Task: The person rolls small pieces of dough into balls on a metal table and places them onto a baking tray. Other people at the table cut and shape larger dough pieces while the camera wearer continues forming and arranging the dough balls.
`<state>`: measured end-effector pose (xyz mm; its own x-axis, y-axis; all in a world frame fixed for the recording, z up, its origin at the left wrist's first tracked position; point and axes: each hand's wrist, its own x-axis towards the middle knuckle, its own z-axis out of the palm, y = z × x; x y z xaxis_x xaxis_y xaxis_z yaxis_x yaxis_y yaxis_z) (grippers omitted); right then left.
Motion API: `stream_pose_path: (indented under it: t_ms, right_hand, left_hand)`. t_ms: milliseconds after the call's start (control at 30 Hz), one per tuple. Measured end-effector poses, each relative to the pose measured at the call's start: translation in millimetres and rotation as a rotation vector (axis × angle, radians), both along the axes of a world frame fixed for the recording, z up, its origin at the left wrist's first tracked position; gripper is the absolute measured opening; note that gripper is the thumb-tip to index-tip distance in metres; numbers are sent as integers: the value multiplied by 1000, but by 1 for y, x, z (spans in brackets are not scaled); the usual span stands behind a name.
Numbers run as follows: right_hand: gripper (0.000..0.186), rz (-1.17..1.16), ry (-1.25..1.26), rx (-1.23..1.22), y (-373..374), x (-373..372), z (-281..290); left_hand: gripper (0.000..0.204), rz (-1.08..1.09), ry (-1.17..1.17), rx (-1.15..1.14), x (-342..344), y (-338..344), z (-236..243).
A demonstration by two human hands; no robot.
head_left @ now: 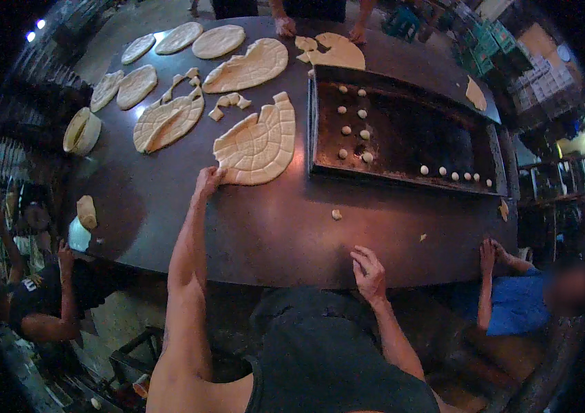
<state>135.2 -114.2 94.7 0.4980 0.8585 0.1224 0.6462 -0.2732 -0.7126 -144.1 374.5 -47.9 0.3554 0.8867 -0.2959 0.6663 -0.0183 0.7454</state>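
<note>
Dough [258, 148], scored, lies on the counter [272, 234] left of the tray [416, 131], left hand [210, 181] fingers apparently pinching its near-left edge, right hand [369, 272] fingers loosely spread; likely portioning, next needing a clean tear along a score.

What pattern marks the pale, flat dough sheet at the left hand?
The pale dough sheet bears grid-like curved lines; head view.

From here, the left hand [210, 180] hides some dough [259, 153] from me; one face [569, 288] is blurred, the person opposite [320, 9] cropped.
</note>
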Motion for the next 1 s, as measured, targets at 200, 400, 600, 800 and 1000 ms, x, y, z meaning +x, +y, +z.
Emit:
stream_pose_path:
  t_ms: [200,400,600,800,1000]
  right_hand:
    - [21,52,-18,-14,-5,-10,-7]
    - [22,6,7,4,-6,-10,-11]
    - [22,-79,-42,91,-21,-7,-18]
    - [21,-129,-41,55,-33,-7,-16]
    - [20,-133,-11,33,-34,-6,-9]
  left_hand:
    - [46,-4,98,145,-18,1,-1]
    - [38,274,-70,182,-62,8,-4]
    - [36,489,-91,212,-114,27,-3]
    - [31,627,-7,370,-149,37,-2]
    - [20,895,-150,452,-210,37,5]
